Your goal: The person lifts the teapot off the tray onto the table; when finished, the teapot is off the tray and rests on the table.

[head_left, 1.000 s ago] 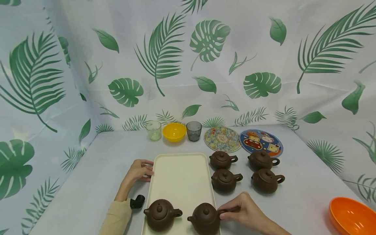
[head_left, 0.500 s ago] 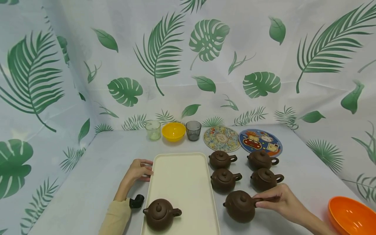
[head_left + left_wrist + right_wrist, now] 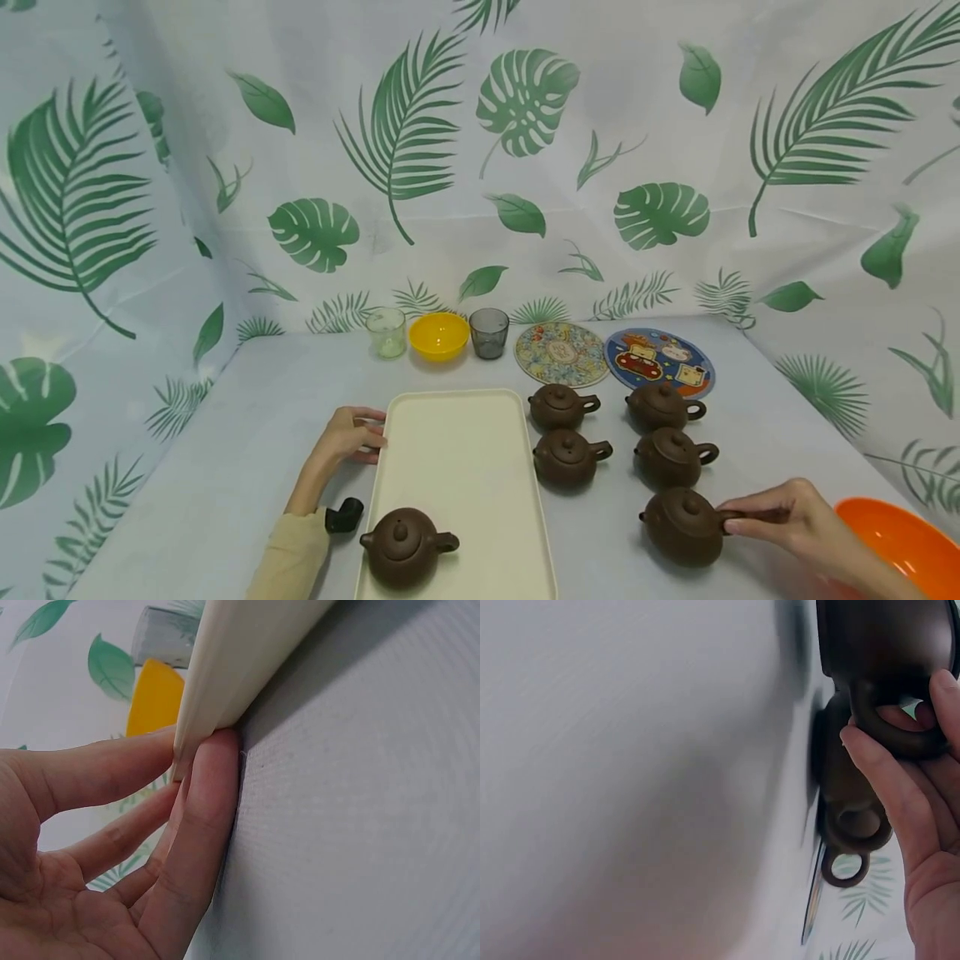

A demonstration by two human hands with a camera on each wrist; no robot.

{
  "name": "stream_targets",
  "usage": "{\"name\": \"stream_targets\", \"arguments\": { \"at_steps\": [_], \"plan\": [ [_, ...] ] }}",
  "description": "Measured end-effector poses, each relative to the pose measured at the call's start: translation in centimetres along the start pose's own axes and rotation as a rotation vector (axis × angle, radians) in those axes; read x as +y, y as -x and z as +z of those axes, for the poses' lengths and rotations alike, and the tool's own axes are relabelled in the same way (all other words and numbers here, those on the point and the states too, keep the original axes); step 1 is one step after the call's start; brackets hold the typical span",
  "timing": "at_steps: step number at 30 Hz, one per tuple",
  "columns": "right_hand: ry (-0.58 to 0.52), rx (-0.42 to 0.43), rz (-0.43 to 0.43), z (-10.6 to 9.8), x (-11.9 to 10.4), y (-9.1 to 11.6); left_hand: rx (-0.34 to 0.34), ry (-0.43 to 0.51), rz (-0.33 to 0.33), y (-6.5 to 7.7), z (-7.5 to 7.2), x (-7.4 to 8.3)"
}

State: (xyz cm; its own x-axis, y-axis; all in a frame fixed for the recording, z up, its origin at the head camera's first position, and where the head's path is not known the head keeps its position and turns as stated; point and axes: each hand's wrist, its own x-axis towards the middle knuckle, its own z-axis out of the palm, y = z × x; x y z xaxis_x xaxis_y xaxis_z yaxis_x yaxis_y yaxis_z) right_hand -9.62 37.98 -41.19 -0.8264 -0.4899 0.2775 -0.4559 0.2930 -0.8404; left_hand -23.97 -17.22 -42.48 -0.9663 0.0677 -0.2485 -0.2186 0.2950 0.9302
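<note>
My right hand [image 3: 798, 525] pinches the handle of a dark brown teapot [image 3: 684, 529] at the right front of the table. In the right wrist view, fingers and thumb close round the teapot's looped handle [image 3: 900, 739], and a small gap shows between pot and cloth. With my left hand [image 3: 348, 433] I hold the left rim of a cream tray [image 3: 457, 467]; the left wrist view has thumb and fingers around the tray's edge [image 3: 217, 682]. One brown teapot [image 3: 402, 550] stands on the tray's near left part. Further brown teapots [image 3: 568, 460] stand in two columns to its right.
At the back are a clear green glass [image 3: 387, 333], a yellow bowl [image 3: 438, 337], a grey glass [image 3: 489, 333] and two round patterned mats [image 3: 562, 354]. An orange bowl [image 3: 892, 533] sits at the right edge, partly behind my right hand.
My right hand has carried the teapot off the tray's near right corner to the right, in front of the right column of teapots. My left hand has stayed at the tray's rim.
</note>
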Motion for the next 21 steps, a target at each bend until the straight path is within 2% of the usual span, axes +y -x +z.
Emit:
{"name": "stream_targets", "arguments": {
  "at_steps": [13,18,21],
  "plan": [
    [0.029,-0.023,-0.016,-0.7,1.2,0.1,0.008,-0.008,-0.002,-0.1,-0.1,-0.3],
    [0.022,-0.061,0.004,-1.1,1.4,0.1,0.006,-0.008,-0.001,-0.2,-0.1,-0.2],
    [0.055,-0.057,0.020,-1.1,1.3,0.1,0.004,-0.007,0.001,-0.2,-0.1,-0.2]
  ]
}}
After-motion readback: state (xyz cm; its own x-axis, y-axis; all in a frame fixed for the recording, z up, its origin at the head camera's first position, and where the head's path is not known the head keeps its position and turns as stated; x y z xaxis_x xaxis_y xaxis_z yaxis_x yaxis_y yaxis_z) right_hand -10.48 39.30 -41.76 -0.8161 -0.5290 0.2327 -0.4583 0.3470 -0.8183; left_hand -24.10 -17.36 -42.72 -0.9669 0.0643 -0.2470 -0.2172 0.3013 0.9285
